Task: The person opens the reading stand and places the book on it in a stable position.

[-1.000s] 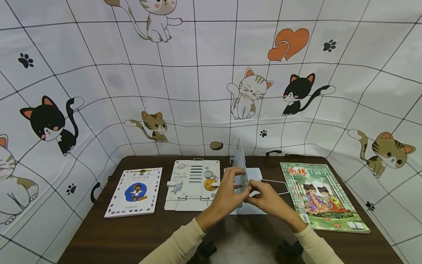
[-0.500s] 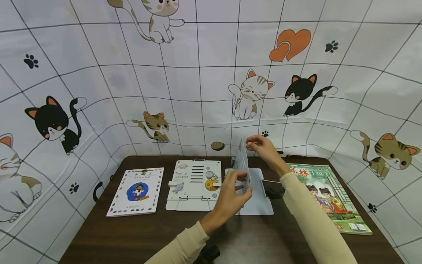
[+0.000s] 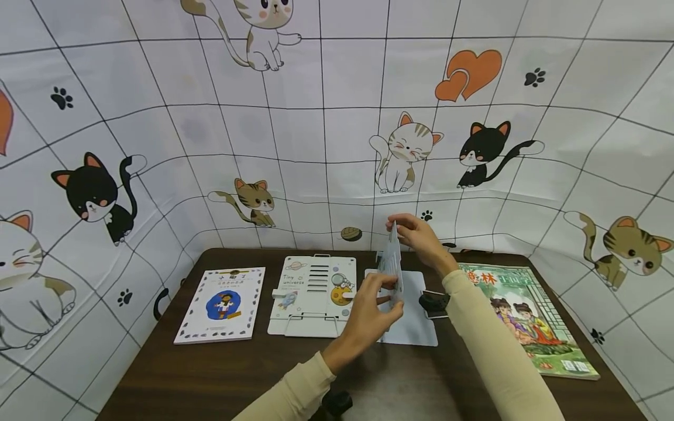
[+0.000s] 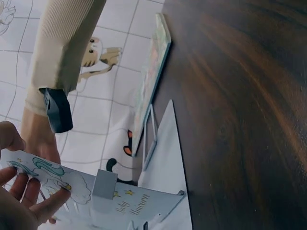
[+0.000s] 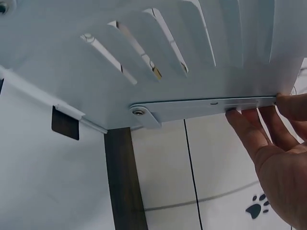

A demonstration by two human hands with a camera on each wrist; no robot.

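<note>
A pale blue metal book stand [image 3: 416, 318] has its base flat on the table and its slotted panel [image 5: 192, 62] raised nearly upright. My left hand [image 3: 368, 316] grips the panel's near edge. In the left wrist view, its fingers [image 4: 50, 203] spread over the printed face, which reads "Baby Unicorn". My right hand [image 3: 421, 237] is at the panel's far upper edge. In the right wrist view, its thumb and fingers [image 5: 244, 127] pinch the edge beside a narrow riveted metal strip [image 5: 182, 110] on the panel's back.
A second, white book stand [image 3: 313, 292] printed "Tiny universe" lies folded to the left. Beyond it is a white book [image 3: 221, 307]. A green illustrated magazine [image 3: 532, 327] lies at the right, partly behind my right sleeve. A cat-patterned cloth [image 3: 337, 134] hangs behind the table.
My right hand has left the near edge beside my left hand, gone up and away to the panel's far edge, and now grips there. My left hand keeps its hold.
</note>
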